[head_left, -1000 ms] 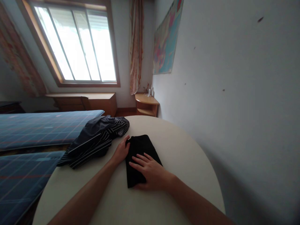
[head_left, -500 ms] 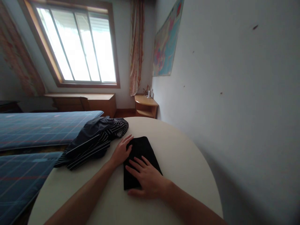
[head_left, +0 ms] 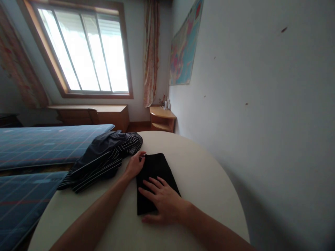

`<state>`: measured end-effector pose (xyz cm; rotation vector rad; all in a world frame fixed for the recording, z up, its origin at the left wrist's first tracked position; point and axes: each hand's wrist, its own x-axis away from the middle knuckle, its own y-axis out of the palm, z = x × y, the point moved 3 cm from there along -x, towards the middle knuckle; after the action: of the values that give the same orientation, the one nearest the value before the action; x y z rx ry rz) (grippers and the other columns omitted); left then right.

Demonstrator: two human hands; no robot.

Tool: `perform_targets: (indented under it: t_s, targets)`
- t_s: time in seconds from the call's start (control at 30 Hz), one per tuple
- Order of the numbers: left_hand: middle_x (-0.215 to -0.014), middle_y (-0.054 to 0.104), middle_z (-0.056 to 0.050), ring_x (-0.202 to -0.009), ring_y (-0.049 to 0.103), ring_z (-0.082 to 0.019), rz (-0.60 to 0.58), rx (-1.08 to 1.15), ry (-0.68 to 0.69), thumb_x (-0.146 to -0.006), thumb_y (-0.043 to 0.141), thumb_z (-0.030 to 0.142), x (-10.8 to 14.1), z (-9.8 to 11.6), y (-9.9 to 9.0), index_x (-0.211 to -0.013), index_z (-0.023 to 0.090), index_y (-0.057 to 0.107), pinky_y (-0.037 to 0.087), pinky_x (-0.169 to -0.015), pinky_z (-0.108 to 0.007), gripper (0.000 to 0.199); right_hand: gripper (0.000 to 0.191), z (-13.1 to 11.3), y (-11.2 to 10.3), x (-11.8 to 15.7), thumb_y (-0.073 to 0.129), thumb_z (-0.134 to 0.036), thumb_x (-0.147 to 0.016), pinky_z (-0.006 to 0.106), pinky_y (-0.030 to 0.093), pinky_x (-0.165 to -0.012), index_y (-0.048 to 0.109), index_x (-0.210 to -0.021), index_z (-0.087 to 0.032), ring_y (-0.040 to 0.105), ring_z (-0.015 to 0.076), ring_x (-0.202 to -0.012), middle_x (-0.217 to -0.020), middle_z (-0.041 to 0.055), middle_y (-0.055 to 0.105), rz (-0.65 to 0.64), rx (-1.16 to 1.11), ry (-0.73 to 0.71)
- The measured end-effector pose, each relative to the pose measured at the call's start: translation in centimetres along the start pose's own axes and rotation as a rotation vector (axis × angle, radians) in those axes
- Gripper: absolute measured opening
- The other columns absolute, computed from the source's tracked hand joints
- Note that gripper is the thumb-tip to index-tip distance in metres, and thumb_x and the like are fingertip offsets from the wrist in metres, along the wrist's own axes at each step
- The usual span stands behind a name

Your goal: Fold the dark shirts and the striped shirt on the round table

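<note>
A folded black cloth [head_left: 157, 167], probably a garment, lies flat on a round white table [head_left: 204, 174]. My right hand [head_left: 163, 198] rests on its lower part with the fingers spread; the thumb reaches past the near edge onto the tabletop. At the cloth's far left corner is my left hand [head_left: 135, 164], its fingers curled and pinching the edge there. Just left of that hand, a crumpled dark garment with white stripes [head_left: 104, 157] is heaped on the table, hanging toward its left edge.
Blue plaid mattresses [head_left: 52, 143] lie to the left of the table. A white wall [head_left: 261, 139] runs close along the right side. Beyond the table stand a wooden corner shelf [head_left: 163, 112] and a low wooden desk [head_left: 112, 109] under the window.
My left hand has drawn back slightly left, its fingers going from stretched over the cloth to curled at its corner. My right hand has stayed flat in place.
</note>
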<state>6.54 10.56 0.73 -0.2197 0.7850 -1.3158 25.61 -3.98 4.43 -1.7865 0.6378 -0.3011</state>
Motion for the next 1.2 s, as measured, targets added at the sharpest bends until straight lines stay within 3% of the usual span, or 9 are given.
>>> perform_targets:
  t_s: [0.1,0.23,0.43,0.57,0.73,0.87,1.07,1.2]
  targets:
    - [-0.093,0.073,-0.007,-0.081,0.069,-0.021,-0.002,0.043,-0.023,-0.083,0.053,0.023,-0.1,-0.4,0.6,-0.107,0.017,0.063,0.053,-0.080,-0.032,0.027,0.075,-0.1,0.3,-0.3,0.043,-0.069,-0.091,0.052,0.016,-0.120,0.029,-0.154,-0.030,0.025,0.0316,-0.147,-0.160,0.0078,0.030,0.042,0.022,0.045]
    - [-0.095,0.074,-0.008,-0.092,0.069,-0.023,-0.005,0.078,-0.038,-0.085,0.053,0.029,0.4,-0.5,1.0,-0.103,0.018,0.064,0.052,-0.090,-0.035,0.023,0.075,-0.4,0.8,-0.8,0.047,-0.068,-0.090,0.057,0.017,-0.118,0.033,-0.153,-0.029,0.025,0.0352,-0.146,-0.158,0.0099,0.034,0.038,0.060,0.072]
    - [-0.118,0.069,-0.008,-0.113,0.063,-0.020,0.010,0.067,-0.030,-0.089,0.044,0.023,1.8,0.3,-0.1,-0.114,0.018,0.060,0.044,-0.105,-0.036,0.031,0.067,-1.0,0.6,-1.2,0.046,-0.062,-0.093,0.068,0.016,-0.115,0.030,-0.153,-0.037,0.018,0.0382,-0.148,-0.163,0.0052,0.024,0.015,0.057,0.019]
    - [-0.130,0.062,-0.011,-0.124,0.056,-0.021,0.045,0.054,-0.017,-0.095,0.036,0.029,2.4,0.4,-0.1,-0.124,0.017,0.056,0.040,-0.110,-0.039,0.037,0.059,-0.2,1.0,-1.8,0.042,-0.059,-0.096,0.070,0.013,-0.114,0.031,-0.152,-0.041,0.021,0.0369,-0.147,-0.161,0.0024,0.030,0.024,0.033,0.036]
    - [-0.132,0.061,-0.014,-0.126,0.054,-0.023,0.008,-0.042,0.063,-0.097,0.036,0.035,2.6,-0.3,1.2,-0.129,0.013,0.054,0.037,-0.113,-0.043,0.043,0.057,4.0,1.1,-2.5,0.043,-0.056,-0.097,0.071,0.013,-0.113,0.034,-0.151,-0.040,0.022,0.0370,-0.147,-0.161,0.0030,0.029,0.065,0.119,0.132]
    - [-0.131,0.061,-0.016,-0.126,0.053,-0.027,-0.089,-0.209,0.156,-0.095,0.042,0.035,3.0,-0.7,2.1,-0.129,0.012,0.056,0.037,-0.113,-0.044,0.043,0.055,8.8,-0.3,-2.0,0.042,-0.054,-0.098,0.068,0.015,-0.114,0.034,-0.151,-0.039,0.023,0.0340,-0.147,-0.161,0.0019,0.030,0.060,0.184,0.186]
    - [-0.136,0.058,-0.017,-0.131,0.050,-0.028,-0.157,-0.324,0.193,-0.095,0.043,0.033,3.4,-0.7,2.2,-0.132,0.011,0.054,0.035,-0.114,-0.044,0.045,0.050,15.6,-2.7,0.5,0.039,-0.046,-0.101,0.058,0.013,-0.119,0.041,-0.149,-0.034,0.024,0.0289,-0.148,-0.159,0.0022,0.034,0.074,0.323,0.373]
    - [-0.136,0.058,-0.017,-0.132,0.050,-0.028,-0.175,-0.350,0.179,-0.095,0.044,0.033,3.3,-0.6,2.2,-0.133,0.010,0.053,0.034,-0.115,-0.043,0.046,0.049,18.3,-4.4,3.1,0.043,-0.035,-0.096,0.054,0.017,-0.118,0.047,-0.145,-0.034,0.028,0.0276,-0.145,-0.156,0.0009,0.039,0.085,0.347,0.537]
